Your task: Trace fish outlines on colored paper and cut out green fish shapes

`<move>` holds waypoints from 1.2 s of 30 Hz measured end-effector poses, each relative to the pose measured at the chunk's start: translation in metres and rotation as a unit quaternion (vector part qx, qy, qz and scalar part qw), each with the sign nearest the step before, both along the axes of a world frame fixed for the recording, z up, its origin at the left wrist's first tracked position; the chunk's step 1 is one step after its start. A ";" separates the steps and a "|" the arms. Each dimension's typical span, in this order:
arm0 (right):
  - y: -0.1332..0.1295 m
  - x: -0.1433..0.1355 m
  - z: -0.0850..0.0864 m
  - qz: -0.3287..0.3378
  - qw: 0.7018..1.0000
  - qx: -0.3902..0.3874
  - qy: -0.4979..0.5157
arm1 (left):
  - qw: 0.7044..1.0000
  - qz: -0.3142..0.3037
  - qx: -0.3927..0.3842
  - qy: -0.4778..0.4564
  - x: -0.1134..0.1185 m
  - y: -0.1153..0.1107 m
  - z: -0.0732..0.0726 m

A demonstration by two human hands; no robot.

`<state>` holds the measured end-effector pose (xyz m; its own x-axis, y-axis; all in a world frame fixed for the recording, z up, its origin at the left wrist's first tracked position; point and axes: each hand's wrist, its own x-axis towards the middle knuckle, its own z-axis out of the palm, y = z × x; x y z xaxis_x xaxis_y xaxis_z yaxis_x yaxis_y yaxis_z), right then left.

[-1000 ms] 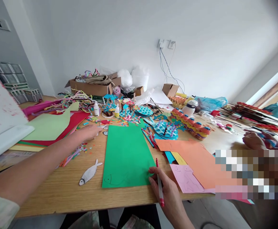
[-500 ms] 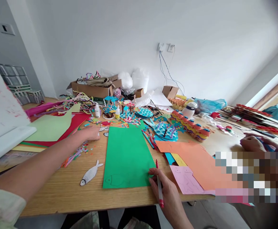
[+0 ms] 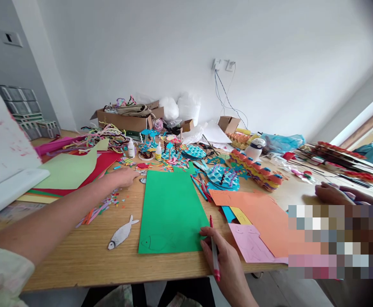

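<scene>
My right hand [image 3: 223, 258] holds a red marker pen [image 3: 214, 251] between its fingers, at the lower right edge of a green paper sheet [image 3: 173, 209]. A fish outline [image 3: 154, 242] is drawn in the sheet's lower left corner. My left hand [image 3: 127, 177] reaches past the sheet's upper left, fingers stretched forward. Its fingertips are at small paper fish [image 3: 142, 181]; whether they touch one I cannot tell. A larger white cut-out fish [image 3: 122, 233] with a dark band behind its head lies left of the sheet.
Orange paper [image 3: 263, 217] overlaps a pink sheet [image 3: 249, 243] on the right. Colourful scraps [image 3: 105, 204] lie below my left forearm. Glue bottles [image 3: 131, 148], blue paper crafts [image 3: 221, 175] and a cardboard box [image 3: 124, 119] stand farther back. Another person's hands [image 3: 333, 194] are at the right.
My left hand has moved slightly right, its fingers reaching farther toward the small paper fish. My right hand stays in place with the pen. The other person's hands have shifted left.
</scene>
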<state>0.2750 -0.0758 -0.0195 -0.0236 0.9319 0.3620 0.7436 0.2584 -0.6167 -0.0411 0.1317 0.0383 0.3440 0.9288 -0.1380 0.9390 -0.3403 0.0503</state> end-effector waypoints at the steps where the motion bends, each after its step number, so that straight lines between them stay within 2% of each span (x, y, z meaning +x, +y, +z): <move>1: 0.000 0.000 0.001 0.000 1.000 -0.002 0.000 | 1.000 0.001 -0.005 0.001 -0.002 0.000 0.001; 5: -0.001 -0.001 0.003 0.001 1.000 -0.014 -0.002 | 1.000 0.016 -0.025 0.003 -0.011 0.001 0.014; 11: 0.001 0.000 0.000 -0.002 1.000 -0.007 0.004 | 0.994 0.056 -0.074 -0.052 -0.024 -0.004 0.056; 14: -0.001 -0.001 0.003 0.000 0.999 0.014 0.029 | 0.989 0.044 -0.088 -0.109 -0.011 -0.019 0.074; 17: -0.005 -0.009 0.017 -0.005 0.996 0.062 0.064 | 0.977 -0.005 -0.097 -0.189 0.020 -0.042 0.081; 19: -0.005 -0.017 0.031 -0.007 0.993 0.083 0.088 | 0.960 -0.049 -0.106 -0.255 0.047 -0.058 0.078; 22: 0.001 -0.032 0.050 0.028 0.989 0.077 0.121 | 0.946 -0.101 -0.127 -0.279 0.083 -0.079 0.069; 24: 0.009 -0.040 0.056 0.040 0.987 0.060 0.142 | 0.941 -0.121 -0.131 -0.286 0.101 -0.088 0.061; 27: 0.020 -0.045 0.055 0.033 0.980 0.030 0.193 | 0.928 -0.131 -0.165 -0.307 0.120 -0.096 0.048; 31: 0.025 -0.040 0.045 0.018 0.968 -0.002 0.252 | 0.912 -0.130 -0.197 -0.336 0.135 -0.101 0.033; 36: 0.023 -0.018 0.038 0.014 0.961 -0.039 0.274 | 0.936 -0.118 -0.137 -0.303 0.132 -0.103 0.023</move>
